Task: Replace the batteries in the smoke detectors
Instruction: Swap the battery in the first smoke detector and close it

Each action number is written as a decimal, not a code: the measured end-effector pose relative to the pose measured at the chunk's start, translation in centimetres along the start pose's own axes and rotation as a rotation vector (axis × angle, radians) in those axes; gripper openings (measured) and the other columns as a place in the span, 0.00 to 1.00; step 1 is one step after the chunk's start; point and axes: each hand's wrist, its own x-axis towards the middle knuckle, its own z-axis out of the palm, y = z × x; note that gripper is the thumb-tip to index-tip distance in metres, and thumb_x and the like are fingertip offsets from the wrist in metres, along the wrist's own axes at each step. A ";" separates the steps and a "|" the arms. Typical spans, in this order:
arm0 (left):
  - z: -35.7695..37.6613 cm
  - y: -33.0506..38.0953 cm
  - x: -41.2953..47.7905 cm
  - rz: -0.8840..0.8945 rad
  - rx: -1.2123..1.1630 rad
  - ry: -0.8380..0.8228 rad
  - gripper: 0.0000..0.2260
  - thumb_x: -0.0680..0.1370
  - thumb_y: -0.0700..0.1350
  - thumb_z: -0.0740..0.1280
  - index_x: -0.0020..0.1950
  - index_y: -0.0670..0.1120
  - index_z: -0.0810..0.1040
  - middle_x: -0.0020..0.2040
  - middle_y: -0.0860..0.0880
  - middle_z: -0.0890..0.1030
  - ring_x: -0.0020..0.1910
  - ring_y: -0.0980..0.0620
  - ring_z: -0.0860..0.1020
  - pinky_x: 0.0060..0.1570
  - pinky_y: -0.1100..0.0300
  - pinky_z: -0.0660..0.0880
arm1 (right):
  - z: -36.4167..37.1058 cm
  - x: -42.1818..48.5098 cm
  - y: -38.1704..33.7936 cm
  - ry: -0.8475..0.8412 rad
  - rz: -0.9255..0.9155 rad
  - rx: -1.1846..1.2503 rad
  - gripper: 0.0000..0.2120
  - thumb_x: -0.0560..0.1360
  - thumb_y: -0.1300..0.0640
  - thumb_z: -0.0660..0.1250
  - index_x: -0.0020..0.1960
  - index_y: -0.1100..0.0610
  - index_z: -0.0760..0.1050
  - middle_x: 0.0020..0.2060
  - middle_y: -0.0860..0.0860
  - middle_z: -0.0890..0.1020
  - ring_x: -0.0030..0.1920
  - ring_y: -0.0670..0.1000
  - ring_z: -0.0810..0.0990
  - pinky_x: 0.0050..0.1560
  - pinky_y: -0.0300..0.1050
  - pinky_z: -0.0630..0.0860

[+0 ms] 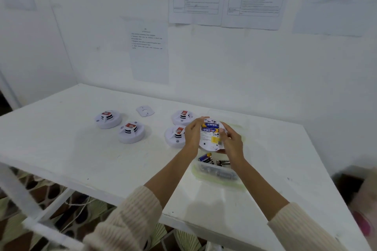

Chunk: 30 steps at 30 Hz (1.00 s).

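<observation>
I hold a white round smoke detector (208,142) upside down above the table, its back facing me. Two blue and yellow batteries (210,127) lie side by side in its open compartment. My left hand (192,133) grips the detector's left rim. My right hand (230,142) holds its right side, with fingertips at the compartment's edge. Right below sits a clear plastic container (216,173) with several loose batteries (206,159). A small white battery cover (145,111) lies flat at the back of the table.
Several other white smoke detectors with red labels stand on the white table (81,159): two at the left (108,119) (131,132) and two just left of my hands (182,117) (175,135). Paper sheets hang on the wall behind.
</observation>
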 end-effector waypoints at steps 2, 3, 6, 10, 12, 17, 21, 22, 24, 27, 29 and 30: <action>-0.1 0.1 -0.1 -0.034 -0.047 0.032 0.07 0.79 0.43 0.62 0.50 0.45 0.79 0.46 0.44 0.81 0.40 0.50 0.79 0.42 0.58 0.76 | 0.6 0.2 -0.1 0.032 -0.047 -0.011 0.13 0.79 0.58 0.58 0.62 0.54 0.75 0.52 0.54 0.80 0.49 0.52 0.80 0.29 0.31 0.77; -0.3 0.2 0.0 -0.045 -0.073 0.041 0.07 0.79 0.43 0.62 0.51 0.45 0.79 0.45 0.44 0.81 0.40 0.49 0.79 0.42 0.58 0.77 | 1.0 0.3 0.0 0.052 -0.060 -0.006 0.14 0.79 0.59 0.59 0.62 0.55 0.76 0.53 0.54 0.80 0.49 0.52 0.79 0.29 0.29 0.75; -1.2 0.8 0.5 -0.045 -0.105 0.048 0.07 0.78 0.42 0.63 0.48 0.44 0.80 0.43 0.45 0.81 0.41 0.48 0.79 0.46 0.56 0.77 | 2.9 0.6 -0.2 0.094 -0.087 0.022 0.14 0.78 0.61 0.59 0.61 0.56 0.76 0.55 0.56 0.80 0.51 0.52 0.78 0.34 0.25 0.73; -3.4 3.0 1.8 -0.011 -0.153 0.062 0.06 0.75 0.44 0.66 0.43 0.46 0.81 0.44 0.41 0.82 0.43 0.43 0.79 0.52 0.49 0.77 | 6.5 2.0 -1.3 0.076 -0.105 0.015 0.14 0.77 0.59 0.59 0.59 0.53 0.77 0.54 0.56 0.80 0.55 0.55 0.78 0.47 0.40 0.75; -5.3 4.4 3.1 0.023 -0.140 0.099 0.07 0.77 0.43 0.64 0.43 0.45 0.81 0.44 0.41 0.81 0.44 0.43 0.79 0.52 0.50 0.77 | 9.0 2.8 -2.3 0.045 -0.083 0.027 0.13 0.77 0.60 0.59 0.58 0.54 0.77 0.53 0.55 0.81 0.54 0.54 0.79 0.47 0.41 0.75; -10.6 7.7 7.8 0.053 -0.118 0.141 0.08 0.78 0.43 0.62 0.44 0.47 0.80 0.41 0.46 0.82 0.39 0.49 0.80 0.43 0.57 0.78 | 16.2 5.4 -3.9 -0.036 -0.101 0.061 0.13 0.77 0.61 0.58 0.58 0.55 0.77 0.54 0.55 0.81 0.53 0.55 0.79 0.45 0.39 0.76; -14.7 10.0 12.6 0.056 -0.084 0.143 0.07 0.78 0.43 0.63 0.44 0.45 0.80 0.41 0.45 0.81 0.39 0.47 0.80 0.42 0.58 0.78 | 22.2 7.8 -4.7 -0.034 -0.063 0.089 0.13 0.78 0.60 0.58 0.59 0.55 0.76 0.55 0.56 0.80 0.53 0.55 0.80 0.42 0.41 0.78; -15.6 10.7 13.8 0.055 -0.076 0.146 0.07 0.78 0.43 0.63 0.44 0.45 0.80 0.42 0.44 0.81 0.39 0.47 0.79 0.41 0.58 0.78 | 23.6 8.4 -5.0 -0.043 -0.052 0.091 0.13 0.78 0.60 0.58 0.59 0.55 0.76 0.55 0.56 0.80 0.53 0.55 0.79 0.46 0.44 0.79; -17.5 11.7 16.3 0.056 -0.065 0.154 0.07 0.78 0.43 0.63 0.43 0.45 0.79 0.41 0.44 0.81 0.39 0.46 0.79 0.41 0.58 0.78 | 26.1 9.9 -5.5 -0.066 -0.040 0.077 0.13 0.78 0.59 0.58 0.59 0.54 0.76 0.54 0.55 0.80 0.52 0.55 0.79 0.49 0.49 0.79; -20.0 12.8 19.7 0.044 -0.027 0.153 0.08 0.78 0.44 0.63 0.42 0.46 0.79 0.42 0.43 0.81 0.41 0.45 0.79 0.47 0.53 0.78 | 29.2 11.9 -6.1 -0.113 -0.022 0.046 0.13 0.78 0.59 0.58 0.60 0.53 0.76 0.52 0.54 0.80 0.47 0.52 0.78 0.38 0.43 0.79; -21.5 13.0 21.8 0.027 0.003 0.149 0.08 0.78 0.44 0.63 0.42 0.47 0.80 0.43 0.43 0.81 0.42 0.44 0.79 0.51 0.50 0.77 | 31.0 13.1 -5.9 -0.131 -0.006 0.020 0.14 0.79 0.58 0.58 0.61 0.54 0.75 0.51 0.53 0.79 0.47 0.51 0.77 0.32 0.36 0.76; -22.2 12.9 22.7 0.017 0.013 0.146 0.08 0.78 0.44 0.63 0.41 0.47 0.80 0.43 0.44 0.81 0.42 0.44 0.79 0.52 0.50 0.77 | 31.8 13.6 -5.7 -0.141 0.000 0.002 0.14 0.79 0.58 0.57 0.62 0.54 0.74 0.51 0.53 0.78 0.47 0.51 0.76 0.31 0.35 0.75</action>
